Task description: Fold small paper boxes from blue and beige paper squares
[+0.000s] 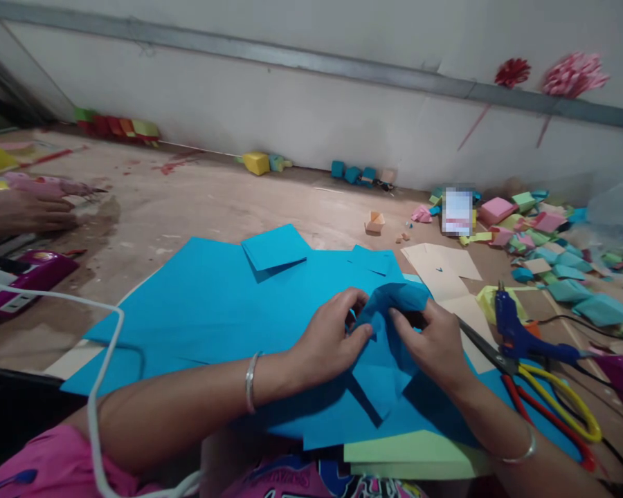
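A partly folded sheet of blue paper (381, 370) is held up between my two hands, its lower corner pointing toward me. My left hand (337, 328) pinches its left side between thumb and fingers. On the right side, my right hand (430, 339) grips the upper edge, thumb in front and fingers hidden behind. Beneath both hands spreads a large blue paper sheet (202, 297). On it lie a folded blue square (275, 247) and a smaller blue piece (371, 259). Scissors (545, 394) with red and yellow handles rest beside my right wrist.
A blue glue gun (524, 325) and cream paper (441, 266) lie at right, before a heap of folded paper boxes (561, 249). Pale green sheets (415, 453) lie near my lap. Another person's hand (25, 211) is by a pink glue gun (46, 185) at left. A white cable (101, 387) crosses my left arm.
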### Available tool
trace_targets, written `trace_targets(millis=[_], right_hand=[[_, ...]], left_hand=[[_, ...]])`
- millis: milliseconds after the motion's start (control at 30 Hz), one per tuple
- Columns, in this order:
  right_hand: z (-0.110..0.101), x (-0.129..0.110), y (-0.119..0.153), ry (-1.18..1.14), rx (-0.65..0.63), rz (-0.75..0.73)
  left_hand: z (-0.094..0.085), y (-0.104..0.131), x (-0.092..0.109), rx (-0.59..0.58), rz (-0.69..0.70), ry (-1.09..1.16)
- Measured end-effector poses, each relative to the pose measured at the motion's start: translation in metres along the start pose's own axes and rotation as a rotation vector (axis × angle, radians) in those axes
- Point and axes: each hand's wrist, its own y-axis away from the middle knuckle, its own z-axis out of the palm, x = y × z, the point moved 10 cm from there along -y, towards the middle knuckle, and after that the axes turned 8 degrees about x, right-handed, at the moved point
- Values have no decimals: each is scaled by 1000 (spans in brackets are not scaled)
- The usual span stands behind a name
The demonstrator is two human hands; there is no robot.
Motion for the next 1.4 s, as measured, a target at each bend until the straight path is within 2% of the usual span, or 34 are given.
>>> trace_targets(millis=[200,333,467,567,633,867,933,1100,1233,1400], right_hand=[[7,-9,4,-124,-76,-14],[8,-14,5,-89,-83,-46],[9,-12,6,-49,-82,-51],[14,-11,6,-51,-120,-61],[18,-12,7,-81,-159,-66],[23,-10,7,-125,-242,-29],[21,-8,6,-128,-239,-16],[18,-9,3,-234,-266,-14],[15,-5,2,-314,-264,39],[20,-4,5,-353,-313,61]], left_hand=[[-10,-12,-15,93,-43,106],[-4,-14,-19,41,-77,122],[0,-8,-8,-2,-11,85],[7,-2,7,-86,94,15],[8,-1,11,-115,117,-16],[4,-5,12,-102,135,66],[4,-5,6,-94,75,132],[15,-4,-19,-127,-222,404],[24,-4,-25,-185,-282,411],[19,-8,-24,-113,-290,553]])
